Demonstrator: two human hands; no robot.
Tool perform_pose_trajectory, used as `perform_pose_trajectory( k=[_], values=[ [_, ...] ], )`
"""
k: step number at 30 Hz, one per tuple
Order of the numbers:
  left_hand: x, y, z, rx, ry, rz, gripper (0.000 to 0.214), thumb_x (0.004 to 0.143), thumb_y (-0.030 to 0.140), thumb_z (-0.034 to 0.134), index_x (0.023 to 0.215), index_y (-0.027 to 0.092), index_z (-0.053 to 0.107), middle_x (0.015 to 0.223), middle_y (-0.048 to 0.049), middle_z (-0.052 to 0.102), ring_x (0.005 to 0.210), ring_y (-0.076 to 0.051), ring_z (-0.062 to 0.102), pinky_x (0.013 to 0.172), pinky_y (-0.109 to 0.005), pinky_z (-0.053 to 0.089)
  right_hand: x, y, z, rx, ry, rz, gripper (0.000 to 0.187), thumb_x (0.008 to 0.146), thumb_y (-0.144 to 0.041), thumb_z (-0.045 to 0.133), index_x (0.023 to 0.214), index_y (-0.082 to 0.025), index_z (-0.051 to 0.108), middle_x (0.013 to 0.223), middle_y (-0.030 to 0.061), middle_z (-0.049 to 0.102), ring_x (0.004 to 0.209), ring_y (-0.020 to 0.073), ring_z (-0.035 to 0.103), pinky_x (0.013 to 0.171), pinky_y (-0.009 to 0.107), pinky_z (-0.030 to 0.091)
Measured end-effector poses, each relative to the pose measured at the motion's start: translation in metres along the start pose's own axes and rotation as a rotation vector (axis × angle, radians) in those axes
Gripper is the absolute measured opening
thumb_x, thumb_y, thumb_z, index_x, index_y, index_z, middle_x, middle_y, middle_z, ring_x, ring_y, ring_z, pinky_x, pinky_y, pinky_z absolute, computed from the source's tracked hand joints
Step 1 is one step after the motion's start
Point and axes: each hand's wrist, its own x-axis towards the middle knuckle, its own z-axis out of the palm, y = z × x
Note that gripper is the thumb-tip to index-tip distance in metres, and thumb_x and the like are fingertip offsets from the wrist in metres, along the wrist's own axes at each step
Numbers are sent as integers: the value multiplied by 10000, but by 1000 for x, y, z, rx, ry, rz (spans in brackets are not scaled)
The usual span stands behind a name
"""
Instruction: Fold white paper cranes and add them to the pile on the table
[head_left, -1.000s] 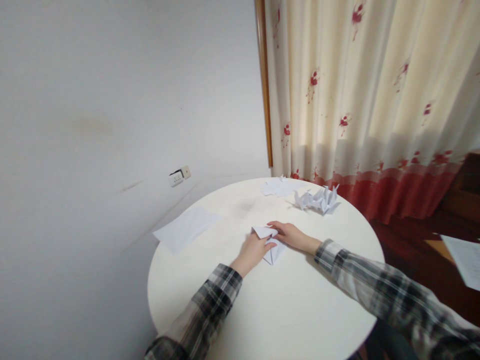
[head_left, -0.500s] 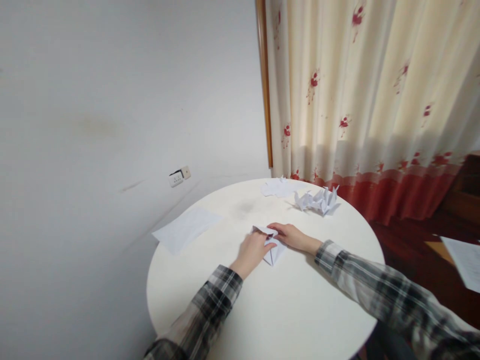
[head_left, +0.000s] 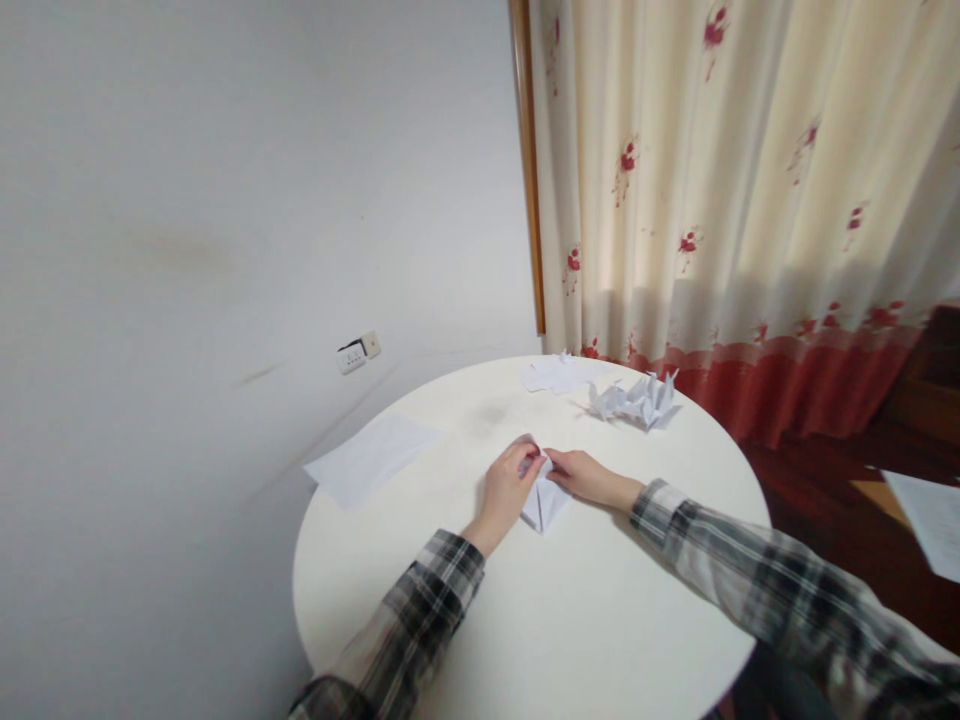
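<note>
Mid-fold, I judge: left hand (head_left: 510, 487) pinches top flap of folded paper (head_left: 544, 506) on worktop (head_left: 585, 620), right hand (head_left: 583, 474) touches it, grip unclear; next calls for aligned edges, firm crease.

We log: white paper (head_left: 544, 503) under our fingers (head_left: 527, 463) | white table (head_left: 570, 620) | grey plaid sleeves (head_left: 431, 598) | cream curtain (head_left: 750, 200), red flowers

A flat sheet (head_left: 373, 455) and folded figures (head_left: 636, 400) lie on the round table (head_left: 570, 620).
</note>
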Motion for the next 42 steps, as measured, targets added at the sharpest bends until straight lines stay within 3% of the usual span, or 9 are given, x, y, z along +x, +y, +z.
perform_pose_trajectory(
  k=[7, 14, 18, 24, 33, 42],
  values=[
    [-1, 13, -6, 111, 103, 5, 155, 796, 266, 434, 714, 170, 525, 663, 6, 529, 622, -117, 493, 594, -228, 382, -2, -9, -1, -69, -16, -8, 259, 792, -214, 453, 1041, -145, 465, 834, 72, 622, 763, 165, 573, 658, 223, 371],
    [3, 14, -12, 233, 250, 90, 90, 747, 235, 520, 727, 178, 587, 886, -57, 530, 874, -193, 470, 787, -349, 368, -5, -12, -3, -82, -12, -35, 218, 797, -257, 455, 975, -135, 483, 758, 65, 603, 686, 146, 548, 615, 216, 349],
    [4, 10, -11, 57, 230, 128, 68, 738, 207, 530, 716, 176, 586, 1080, -68, 497, 1021, -200, 441, 879, -357, 348, -7, -11, -3, -59, -37, -57, 167, 790, -250, 460, 910, -138, 494, 714, 46, 589, 634, 128, 524, 591, 209, 337],
    [4, 4, -7, -231, 95, 25, 45, 747, 211, 517, 737, 178, 546, 829, -30, 605, 831, -149, 559, 771, -279, 417, -10, -9, -1, -28, -57, -58, 155, 777, -251, 474, 889, -145, 498, 704, 36, 584, 619, 123, 515, 581, 205, 333],
    [2, 2, -1, -521, 149, -221, 251, 667, 285, 610, 786, 189, 412, 728, 0, 600, 752, -153, 604, 640, -245, 442, -11, -10, -2, 9, -72, -73, 191, 777, -241, 469, 939, -145, 501, 733, 41, 596, 647, 129, 531, 611, 209, 348],
    [6, -1, 0, -612, 136, -254, 243, 666, 307, 609, 803, 169, 463, 681, -2, 586, 693, -145, 601, 618, -231, 438, -13, -10, -3, 21, -75, -80, 140, 787, -256, 461, 869, -155, 510, 706, 27, 583, 630, 123, 516, 599, 203, 347]
  ],
)
